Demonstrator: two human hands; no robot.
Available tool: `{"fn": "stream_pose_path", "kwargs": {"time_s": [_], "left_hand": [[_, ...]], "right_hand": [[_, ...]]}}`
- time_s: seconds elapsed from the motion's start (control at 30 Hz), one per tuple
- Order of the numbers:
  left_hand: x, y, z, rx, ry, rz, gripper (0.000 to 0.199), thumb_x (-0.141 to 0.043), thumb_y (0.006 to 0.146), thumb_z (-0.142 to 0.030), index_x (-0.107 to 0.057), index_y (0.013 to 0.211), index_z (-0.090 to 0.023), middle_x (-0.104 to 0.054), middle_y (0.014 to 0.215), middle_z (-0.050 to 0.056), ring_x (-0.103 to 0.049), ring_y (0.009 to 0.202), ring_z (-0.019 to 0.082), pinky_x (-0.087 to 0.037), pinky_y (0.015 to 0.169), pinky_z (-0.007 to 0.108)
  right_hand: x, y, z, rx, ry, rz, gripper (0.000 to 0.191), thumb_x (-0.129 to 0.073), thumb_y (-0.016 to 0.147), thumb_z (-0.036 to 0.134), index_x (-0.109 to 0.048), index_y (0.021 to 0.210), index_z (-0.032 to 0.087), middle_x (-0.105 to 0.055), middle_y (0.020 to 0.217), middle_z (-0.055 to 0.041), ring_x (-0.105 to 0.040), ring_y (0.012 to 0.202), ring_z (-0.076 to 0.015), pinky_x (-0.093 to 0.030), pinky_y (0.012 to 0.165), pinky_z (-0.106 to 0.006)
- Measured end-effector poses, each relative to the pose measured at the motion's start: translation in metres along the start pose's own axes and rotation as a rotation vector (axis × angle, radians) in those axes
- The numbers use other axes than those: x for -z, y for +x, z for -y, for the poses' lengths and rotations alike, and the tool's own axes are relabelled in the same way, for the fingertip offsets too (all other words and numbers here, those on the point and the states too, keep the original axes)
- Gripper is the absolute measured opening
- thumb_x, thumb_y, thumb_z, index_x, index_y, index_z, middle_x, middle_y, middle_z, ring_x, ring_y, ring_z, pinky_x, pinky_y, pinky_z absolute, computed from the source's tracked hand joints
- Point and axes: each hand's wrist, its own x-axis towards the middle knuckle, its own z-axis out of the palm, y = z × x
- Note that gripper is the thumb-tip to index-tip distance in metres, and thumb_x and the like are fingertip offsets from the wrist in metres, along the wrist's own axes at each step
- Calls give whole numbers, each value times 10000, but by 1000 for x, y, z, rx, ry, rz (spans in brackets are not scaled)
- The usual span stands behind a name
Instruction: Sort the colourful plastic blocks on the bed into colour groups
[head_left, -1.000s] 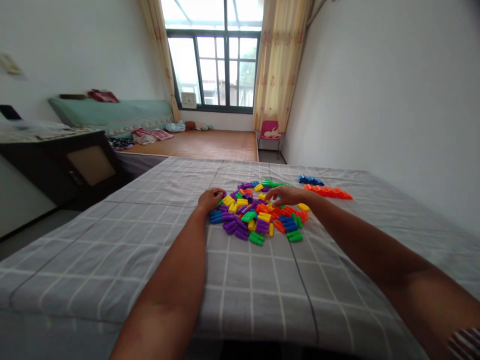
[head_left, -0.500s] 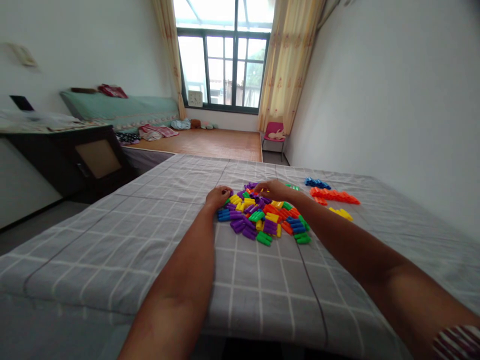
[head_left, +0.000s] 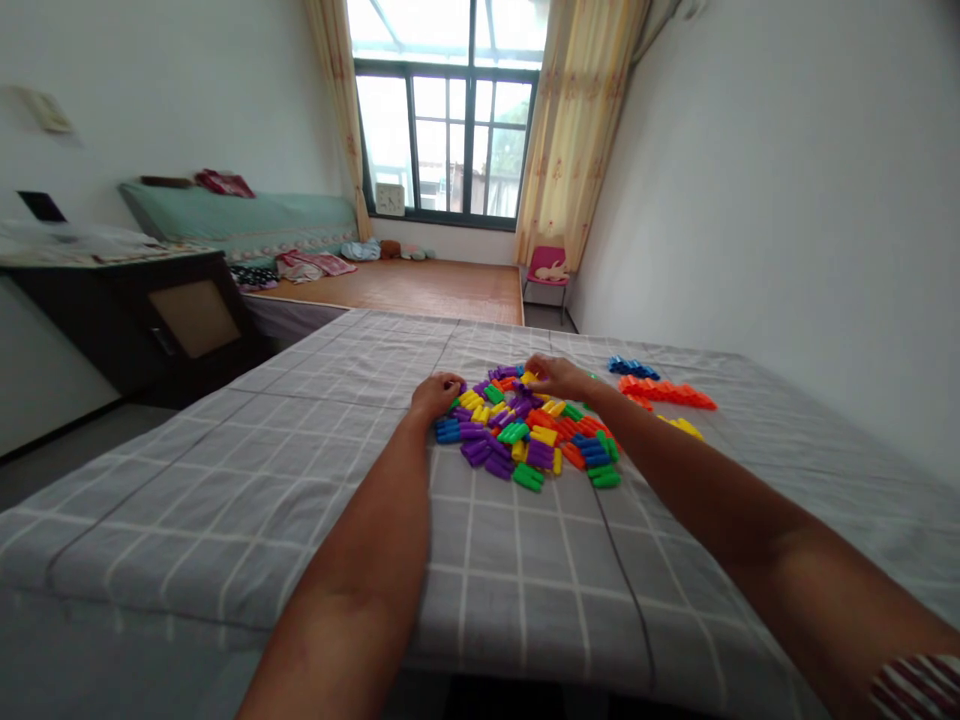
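Note:
A heap of plastic building blocks [head_left: 514, 432] in purple, yellow, green, orange and blue lies on the grey checked cloth [head_left: 495, 560]. At its left edge rests my left hand [head_left: 436, 394], fingers loosely curled with a gap at the thumb, touching the outer blocks and gripping nothing I can see. My right hand [head_left: 553, 376] is over the far side of the heap, its fingertips pinched on a yellow block [head_left: 530, 379]. The hand partly hides the blocks beneath it.
To the right lie a blue row of blocks [head_left: 633, 367], a longer orange row [head_left: 675, 393] and a yellow group [head_left: 681, 427], partly behind my right forearm. A green piece [head_left: 592, 377] shows beyond my wrist. Further off stand a bed [head_left: 420, 285], a cabinet [head_left: 195, 315] and a pink chair [head_left: 549, 265].
My right hand has shifted slightly right and away from me over the heap, and a yellow block now shows at its fingertips. My left hand stays in place.

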Motion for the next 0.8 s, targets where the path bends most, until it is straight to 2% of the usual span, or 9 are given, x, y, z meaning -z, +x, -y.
{"fn": "stream_pose_path", "kwargs": {"time_s": [0.07, 0.13, 0.23, 0.3, 0.4, 0.47, 0.63, 0.7, 0.8], "left_hand": [[0, 0, 0, 3, 2, 1, 327, -505, 826, -310, -740, 1035, -221, -728, 1026, 37, -643, 906, 187, -465, 747, 252], [0, 0, 0, -3, 5, 2, 329, -504, 824, -302, -738, 1039, -216, -725, 1035, 42, -639, 916, 189, -466, 753, 252], [-2, 2, 2, -10, 15, -6, 325, -499, 830, -299, -737, 1036, -220, -719, 1053, 39, -634, 939, 179, -466, 774, 239], [-3, 3, 4, -16, 21, -12, 322, -496, 836, -307, -735, 1037, -230, -719, 1055, 25, -633, 944, 169, -467, 780, 228], [-4, 3, 5, -30, 30, -13, 316, -497, 837, -312, -734, 1032, -238, -723, 1051, 11, -633, 951, 166, -470, 783, 223], [-3, 3, 6, -32, 36, -14, 314, -496, 834, -303, -733, 1030, -238, -720, 1070, 9, -630, 972, 166, -468, 792, 224], [-2, 1, 4, -16, 30, -3, 312, -496, 836, -304, -733, 1027, -235, -730, 1040, 7, -639, 943, 164, -470, 765, 226], [-3, 1, 4, -18, 26, -5, 312, -496, 838, -306, -736, 1023, -232, -734, 1022, 9, -643, 928, 165, -471, 757, 227], [-3, 2, 4, -18, 22, -10, 315, -500, 835, -310, -738, 1023, -227, -734, 1023, 14, -645, 926, 169, -473, 757, 231]], "right_hand": [[9, -3, -12, -92, 59, -19, 341, -637, 807, 320, -629, 1111, 166, -717, 962, -63, -643, 793, -153, -468, 683, -226], [14, -5, -22, -145, 138, 46, 319, -628, 818, 364, -661, 1068, 168, -727, 901, -48, -637, 732, -139, -461, 629, -210], [17, -6, -32, -125, 289, 206, 333, -580, 846, 445, -702, 984, 167, -728, 813, -28, -629, 686, -129, -452, 576, -195], [14, -3, -33, -121, 307, 184, 310, -565, 856, 415, -716, 948, 161, -728, 793, -27, -631, 690, -131, -456, 584, -196], [5, 7, -27, -129, 221, 58, 218, -569, 836, 258, -723, 958, 162, -738, 851, -29, -644, 737, -138, -472, 654, -206], [-2, 15, -16, -96, 139, 29, 232, -568, 811, 189, -729, 976, 169, -741, 916, -34, -651, 783, -150, -476, 710, -223], [-3, 29, 12, 3, 47, 32, 267, -558, 825, 232, -727, 1021, 167, -734, 964, -49, -644, 825, -166, -458, 727, -238], [5, 26, 14, 48, 61, 108, 266, -548, 835, 261, -723, 1011, 165, -732, 907, -38, -633, 776, -151, -444, 687, -227], [21, 9, 3, 50, 18, 309, 208, -574, 803, 266, -729, 896, 165, -712, 764, -14, -604, 661, -134, -418, 616, -226]]}}
